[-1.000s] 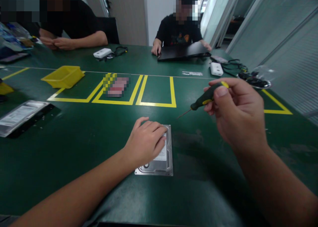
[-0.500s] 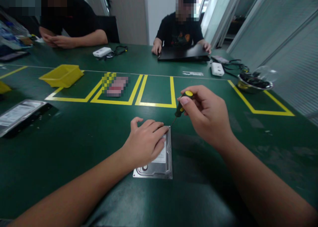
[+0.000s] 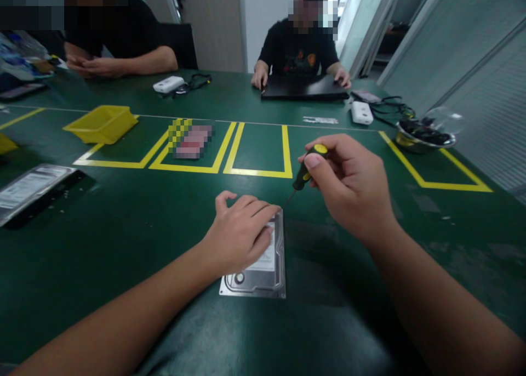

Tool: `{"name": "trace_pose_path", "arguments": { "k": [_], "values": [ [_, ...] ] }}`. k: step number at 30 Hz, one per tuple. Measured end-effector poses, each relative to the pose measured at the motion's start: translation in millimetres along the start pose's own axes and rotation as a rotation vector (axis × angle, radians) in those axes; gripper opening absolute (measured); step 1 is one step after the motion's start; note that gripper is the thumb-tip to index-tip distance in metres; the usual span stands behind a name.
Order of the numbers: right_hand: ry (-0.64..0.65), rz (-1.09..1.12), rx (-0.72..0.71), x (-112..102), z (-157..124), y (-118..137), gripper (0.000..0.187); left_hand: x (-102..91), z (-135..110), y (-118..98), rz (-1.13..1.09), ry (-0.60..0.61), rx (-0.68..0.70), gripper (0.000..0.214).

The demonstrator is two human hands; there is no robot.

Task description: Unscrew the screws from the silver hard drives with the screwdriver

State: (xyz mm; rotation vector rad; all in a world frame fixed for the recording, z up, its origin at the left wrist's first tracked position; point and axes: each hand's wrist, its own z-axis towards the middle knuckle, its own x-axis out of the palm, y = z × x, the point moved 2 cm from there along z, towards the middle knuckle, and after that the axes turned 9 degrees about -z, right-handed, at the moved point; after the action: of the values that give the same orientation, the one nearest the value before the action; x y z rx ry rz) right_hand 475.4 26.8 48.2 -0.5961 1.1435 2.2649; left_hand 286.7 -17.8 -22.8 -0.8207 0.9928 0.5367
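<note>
Metal hard drive [image 3: 263, 284], rectangular w/ ridged, white-labelled top, lies flat on the glossy green surface [image 3: 102, 277], long axis running away from the camera. L hand [image 3: 240, 234] rests across it, fingers open. R hand [image 3: 355, 187]: fingers grip a dark green-&-yellow screwdriver [image 3: 303, 178], thin shaft slanting down-left to the drive's far R corner; tip contact too small to tell. Strip of surface separates drive's far edge fr. yellow tape outlines [image 3: 258, 174].
</note>
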Motion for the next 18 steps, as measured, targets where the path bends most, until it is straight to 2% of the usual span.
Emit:
{"name": "trace_pose_path", "arguments": {
  "k": [4,7,10,14,16,18],
  "values": [
    [-0.055,-0.021,-0.021,-11.8,4.1,-0.1,0.018,-1.7,4.7,4.6,0.009,-0.047,-0.036,0.025],
    [-0.034,-0.238,-0.090,-27.7,9.2,0.2,0.019,-4.6,7.8,8.8,0.027,-0.066,-0.039,0.023],
    [0.136,-0.565,-0.169,-38.4,13.1,-2.3,0.019,-8.7,15.8,18.8,0.043,-0.061,-0.066,0.022],
    [0.473,-0.813,-0.204,-34.0,9.9,-7.8,0.016,-10.1,43.5,43.2,0.059,-0.051,-0.127,0.019],
    [0.585,-0.931,-0.187,-27.9,4.5,-9.7,0.016,-5.1,61.2,54.9,0.001,0.067,-0.116,0.018],
    [0.634,-1.035,-0.190,-22.6,-3.0,-10.5,0.014,0.4,76.2,63.9,-0.049,0.143,-0.126,0.021]
  ]
}}
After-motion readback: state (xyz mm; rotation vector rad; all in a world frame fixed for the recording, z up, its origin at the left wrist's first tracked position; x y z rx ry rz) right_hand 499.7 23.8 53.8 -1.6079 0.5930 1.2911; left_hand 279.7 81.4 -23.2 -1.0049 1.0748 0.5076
